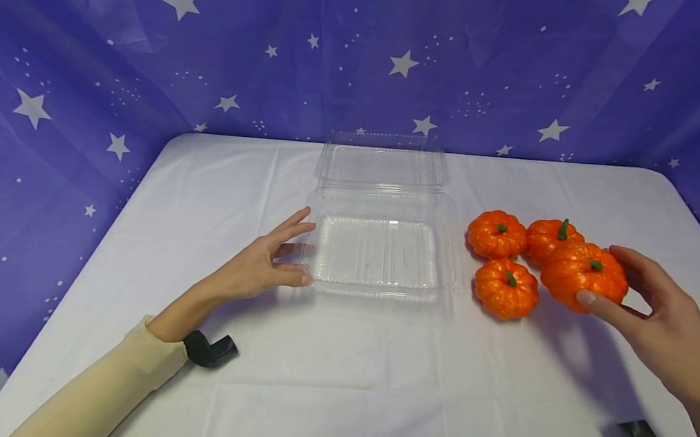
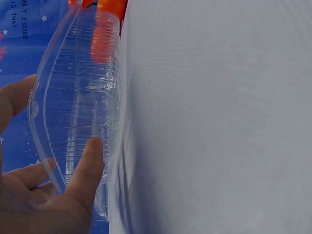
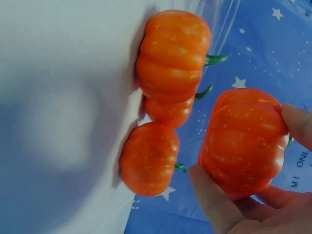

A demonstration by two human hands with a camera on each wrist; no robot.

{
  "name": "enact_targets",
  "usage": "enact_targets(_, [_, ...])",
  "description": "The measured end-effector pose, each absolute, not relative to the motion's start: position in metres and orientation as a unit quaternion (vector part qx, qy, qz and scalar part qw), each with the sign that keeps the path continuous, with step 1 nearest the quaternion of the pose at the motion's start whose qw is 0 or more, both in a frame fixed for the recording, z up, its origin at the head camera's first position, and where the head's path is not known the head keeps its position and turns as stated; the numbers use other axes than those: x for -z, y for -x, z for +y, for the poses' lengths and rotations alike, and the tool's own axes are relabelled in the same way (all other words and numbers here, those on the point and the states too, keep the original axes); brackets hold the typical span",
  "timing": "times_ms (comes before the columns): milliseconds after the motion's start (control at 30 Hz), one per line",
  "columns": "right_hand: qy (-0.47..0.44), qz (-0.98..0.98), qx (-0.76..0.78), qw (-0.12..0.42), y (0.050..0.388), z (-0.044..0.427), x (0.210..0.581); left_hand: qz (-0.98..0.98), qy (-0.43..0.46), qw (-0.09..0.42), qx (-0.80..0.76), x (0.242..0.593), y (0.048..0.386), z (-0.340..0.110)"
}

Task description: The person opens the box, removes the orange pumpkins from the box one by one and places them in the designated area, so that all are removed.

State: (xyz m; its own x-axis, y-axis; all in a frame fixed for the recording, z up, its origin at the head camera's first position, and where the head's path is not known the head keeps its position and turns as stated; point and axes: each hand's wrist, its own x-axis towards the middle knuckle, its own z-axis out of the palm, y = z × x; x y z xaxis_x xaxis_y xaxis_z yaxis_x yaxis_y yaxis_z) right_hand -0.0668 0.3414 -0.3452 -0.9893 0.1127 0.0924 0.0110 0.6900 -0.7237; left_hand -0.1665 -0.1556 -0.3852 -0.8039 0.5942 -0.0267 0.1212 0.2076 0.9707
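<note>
My right hand (image 1: 668,326) holds a small orange pumpkin (image 1: 585,274) with a green stem, raised above the table; its thumb and fingers (image 3: 302,124) grip the sides. Just left of it, three similar pumpkins (image 1: 506,289) sit on the cloth, close together. An open clear plastic clamshell container (image 1: 378,252) stands at mid-table, its lid (image 1: 382,166) tipped back toward the curtain. At the container's left edge is my left hand (image 1: 268,256), fingers spread and fairly straight. In the left wrist view, its thumb (image 2: 87,165) lies along the clear side wall; whether it presses there I cannot tell.
A white cloth (image 1: 334,397) covers the table. Behind and at both sides hangs a blue-purple curtain (image 1: 339,58) with white stars. Dark curved pieces (image 1: 210,350) are fixed at both wrists.
</note>
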Motion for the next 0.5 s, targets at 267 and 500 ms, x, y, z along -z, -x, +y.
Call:
enact_targets(267, [0.077,-0.915,-0.396,0.013,0.072,0.35,0.358,0.748,-0.241,0.205,-0.584,0.386,0.167,-0.155])
enact_targets(500, [0.07,-0.915,-0.397,0.004,0.073,0.355,0.366,0.75,-0.243,0.2,-0.581,0.386,0.166,-0.156])
